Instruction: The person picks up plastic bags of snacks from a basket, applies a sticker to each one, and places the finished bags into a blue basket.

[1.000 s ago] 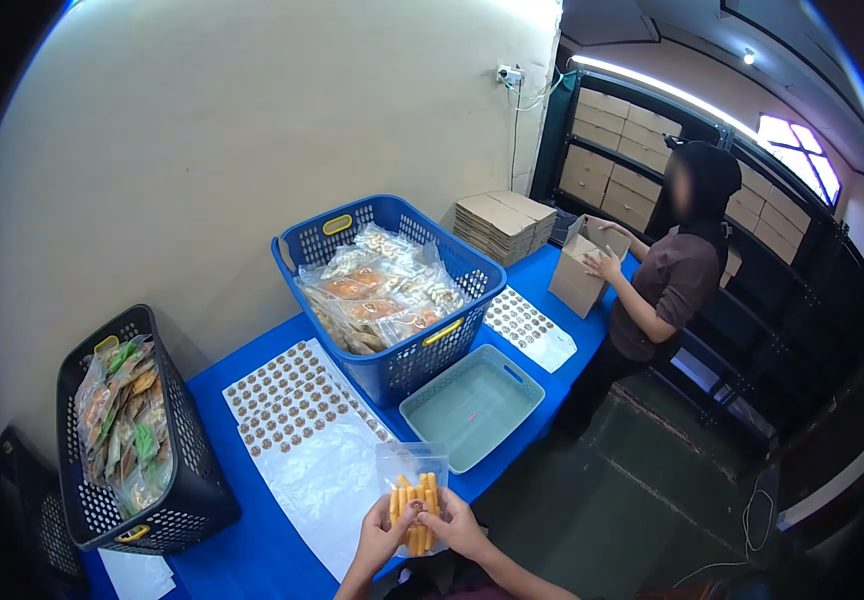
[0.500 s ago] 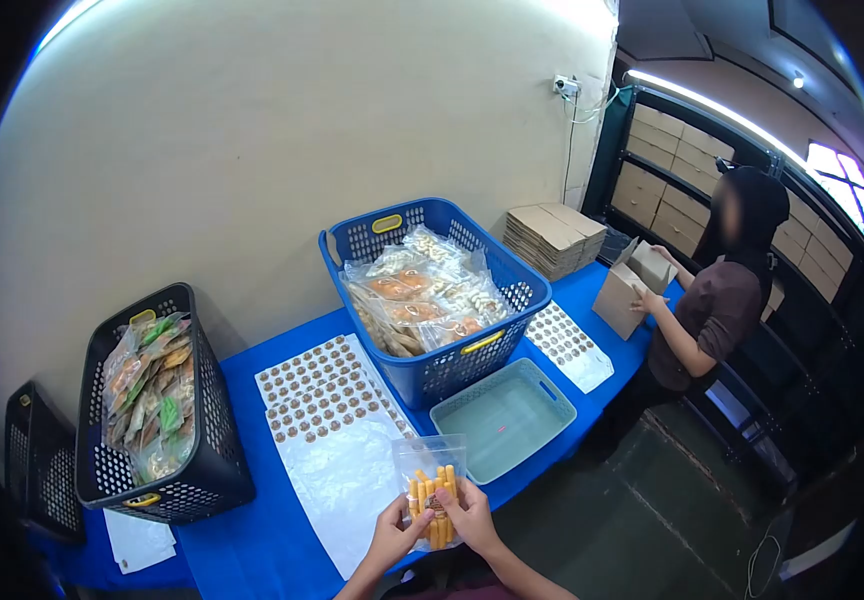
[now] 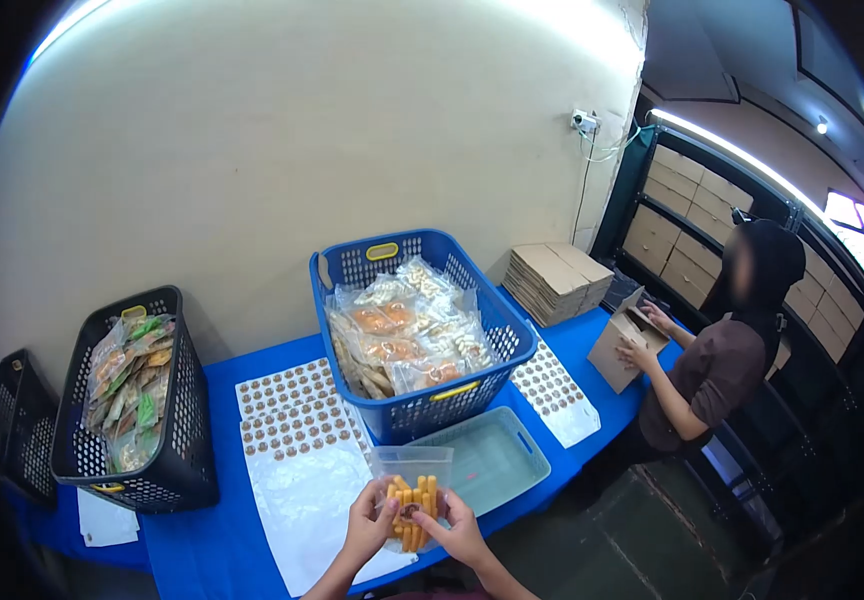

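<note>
Between my two hands is a clear plastic bag of orange-yellow snack sticks (image 3: 414, 500), held upright near the table's front edge. My left hand (image 3: 367, 522) grips its left side, with the thumb on the front. On the right side my right hand (image 3: 460, 532) holds it, the thumb near a small round sticker. Behind the bag stands a pale green tray (image 3: 492, 462). Sheets of round stickers (image 3: 297, 410) lie to the left, their lower part a bare white backing (image 3: 302, 510).
A blue basket (image 3: 432, 410) full of bagged snacks stands behind the tray. At left, a black basket (image 3: 187, 440) holds more bags. Flat cartons (image 3: 557, 285) are stacked by the wall. A co-worker (image 3: 717, 365) at right handles a cardboard box (image 3: 624, 350); another sticker sheet (image 3: 557, 395) lies nearby.
My view has shifted, so the room's contents sit lower at right and farther left. Both my hands keep hold of the bag. The co-worker's hands have moved on the box, whose top looks more closed.
</note>
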The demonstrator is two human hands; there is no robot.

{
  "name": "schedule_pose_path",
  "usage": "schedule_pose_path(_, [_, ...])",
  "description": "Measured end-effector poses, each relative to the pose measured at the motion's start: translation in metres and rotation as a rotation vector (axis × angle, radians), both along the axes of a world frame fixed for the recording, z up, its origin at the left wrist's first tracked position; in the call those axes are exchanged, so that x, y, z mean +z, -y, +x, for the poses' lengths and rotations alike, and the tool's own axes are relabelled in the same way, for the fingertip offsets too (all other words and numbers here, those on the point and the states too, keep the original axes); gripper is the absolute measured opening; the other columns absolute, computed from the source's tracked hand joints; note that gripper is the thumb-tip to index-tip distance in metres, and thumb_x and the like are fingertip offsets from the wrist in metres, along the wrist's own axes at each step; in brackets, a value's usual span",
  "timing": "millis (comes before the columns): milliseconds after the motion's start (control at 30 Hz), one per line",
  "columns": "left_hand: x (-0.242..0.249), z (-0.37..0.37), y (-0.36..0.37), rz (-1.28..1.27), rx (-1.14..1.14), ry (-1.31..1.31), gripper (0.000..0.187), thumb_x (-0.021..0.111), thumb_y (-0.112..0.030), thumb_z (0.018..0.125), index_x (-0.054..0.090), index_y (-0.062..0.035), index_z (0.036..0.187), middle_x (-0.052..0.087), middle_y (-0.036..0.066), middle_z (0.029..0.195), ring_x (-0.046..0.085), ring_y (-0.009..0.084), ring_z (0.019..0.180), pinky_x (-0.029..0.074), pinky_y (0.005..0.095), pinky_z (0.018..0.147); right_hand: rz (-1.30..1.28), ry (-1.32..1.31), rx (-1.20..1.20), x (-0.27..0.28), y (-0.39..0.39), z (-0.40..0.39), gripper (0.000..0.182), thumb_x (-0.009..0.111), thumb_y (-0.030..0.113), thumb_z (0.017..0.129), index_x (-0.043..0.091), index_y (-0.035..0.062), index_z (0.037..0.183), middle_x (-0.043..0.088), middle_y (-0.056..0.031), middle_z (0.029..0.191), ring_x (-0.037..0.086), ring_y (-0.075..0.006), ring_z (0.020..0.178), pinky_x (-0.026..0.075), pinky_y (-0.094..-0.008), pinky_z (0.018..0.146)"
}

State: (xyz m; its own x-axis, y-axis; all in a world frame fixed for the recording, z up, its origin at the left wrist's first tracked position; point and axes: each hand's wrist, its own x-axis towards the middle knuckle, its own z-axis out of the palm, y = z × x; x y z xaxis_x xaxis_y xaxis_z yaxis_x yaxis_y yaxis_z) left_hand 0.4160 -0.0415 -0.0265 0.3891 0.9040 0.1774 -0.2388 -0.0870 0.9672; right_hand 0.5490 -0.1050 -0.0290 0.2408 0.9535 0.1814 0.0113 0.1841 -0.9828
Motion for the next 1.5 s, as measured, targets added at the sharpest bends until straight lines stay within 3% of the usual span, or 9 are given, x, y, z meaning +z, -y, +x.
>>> schedule_pose_path(367, [0.000,0.066,-0.034,-0.045,0.216,0.061,0.026,0.044,-0.020,0.092,0.057,-0.0019,0.079,0.058,0.003,0.074,0.052,0.0091,0.071,0.041,0.0232,0.066,-0.024,0.196,0.083,-0.008,-0.004,0.073,0.045,0.066,0.018,0.076,0.048,0.0005,0.112,0.057,-0.0093,0.096,0.057,-0.0151,0.084,0.045,-0.0259,0.073])
schedule_pose_path(467, [0.001,0.074,-0.039,0.234,0.145,-0.331,0.020,0.047,-0.015,0.088,0.057,-0.0012,0.079,0.058,0.006,0.072,0.055,0.0145,0.069,0.043,0.0262,0.064,0.078,0.305,0.035,-0.003,-0.012,0.104,0.038,0.067,0.018,0.075,0.052,0.0013,0.105,0.057,-0.0074,0.092,0.055,-0.0143,0.077,0.044,-0.0249,0.069])
schedule_pose_path(600, [0.003,0.094,-0.031,0.410,-0.174,-0.514,0.012,0.054,-0.014,0.082,0.060,-0.0042,0.082,0.061,0.008,0.077,0.058,0.0245,0.070,0.042,0.0317,0.065,0.067,0.422,0.091,0.017,-0.019,0.127,0.020,0.067,0.016,0.074,0.058,0.0004,0.083,0.055,-0.0060,0.074,0.050,-0.0125,0.062,0.042,-0.0250,0.058])
schedule_pose_path(700, [0.003,0.101,-0.023,0.396,-0.056,-0.608,0.010,0.055,-0.012,0.081,0.061,-0.0043,0.078,0.058,0.007,0.063,0.056,0.0198,0.065,0.043,0.0309,0.062,0.061,0.399,0.111,0.008,-0.027,0.127,0.016,0.065,0.013,0.075,0.057,-0.0004,0.077,0.053,-0.0054,0.065,0.048,-0.0108,0.057,0.040,-0.0240,0.053])
schedule_pose_path(833, [-0.002,0.106,-0.015,0.493,0.128,-0.586,0.013,0.057,-0.017,0.080,0.063,-0.0065,0.076,0.061,0.003,0.067,0.053,0.0191,0.065,0.033,0.0317,0.075,0.062,0.396,0.124,0.005,-0.028,0.122,0.014,0.061,0.010,0.075,0.053,-0.0008,0.072,0.050,-0.0055,0.061,0.046,-0.0111,0.053,0.038,-0.0251,0.050])
schedule_pose_path(1267, [0.006,0.105,-0.022,0.670,0.647,-0.637,0.013,0.059,-0.012,0.078,0.060,-0.0056,0.067,0.059,0.004,0.064,0.054,0.0172,0.061,0.031,0.0321,0.074,0.103,0.378,0.170,0.021,-0.032,0.111,0.018,0.062,0.011,0.073,0.048,0.0011,0.071,0.045,-0.0060,0.055,0.042,-0.0130,0.049,0.035,-0.0270,0.047])
schedule_pose_path(1300, [0.009,0.106,-0.026,0.663,0.693,-0.610,0.014,0.057,-0.011,0.079,0.058,-0.0054,0.067,0.058,0.004,0.062,0.052,0.0178,0.059,0.031,0.0324,0.075,0.084,0.454,0.162,0.022,-0.034,0.110,0.019,0.061,0.015,0.074,0.047,0.0019,0.071,0.049,-0.0114,0.060,0.052,-0.0274,0.054,0.041,-0.0352,0.051])
schedule_pose_path(1400, [0.016,0.107,-0.035,0.670,0.766,-0.592,0.016,0.055,-0.012,0.081,0.057,-0.0051,0.067,0.056,0.004,0.060,0.049,0.0184,0.057,0.031,0.0329,0.075,0.161,0.546,0.144,0.031,-0.037,0.108,0.018,0.061,0.013,0.075,0.048,0.0019,0.071,0.047,-0.0087,0.058,0.046,-0.0200,0.049,0.038,-0.0314,0.048])
schedule_pose_path(1500, [0.020,0.110,-0.040,0.613,0.814,-0.545,0.020,0.053,-0.015,0.084,0.056,-0.0042,0.067,0.054,0.004,0.059,0.048,0.0187,0.058,0.031,0.0318,0.075,0.192,0.543,0.145,0.038,-0.037,0.111,0.017,0.059,0.013,0.076,0.047,0.0023,0.071,0.047,-0.0095,0.059,0.048,-0.0235,0.050,0.039,-0.0337,0.049])
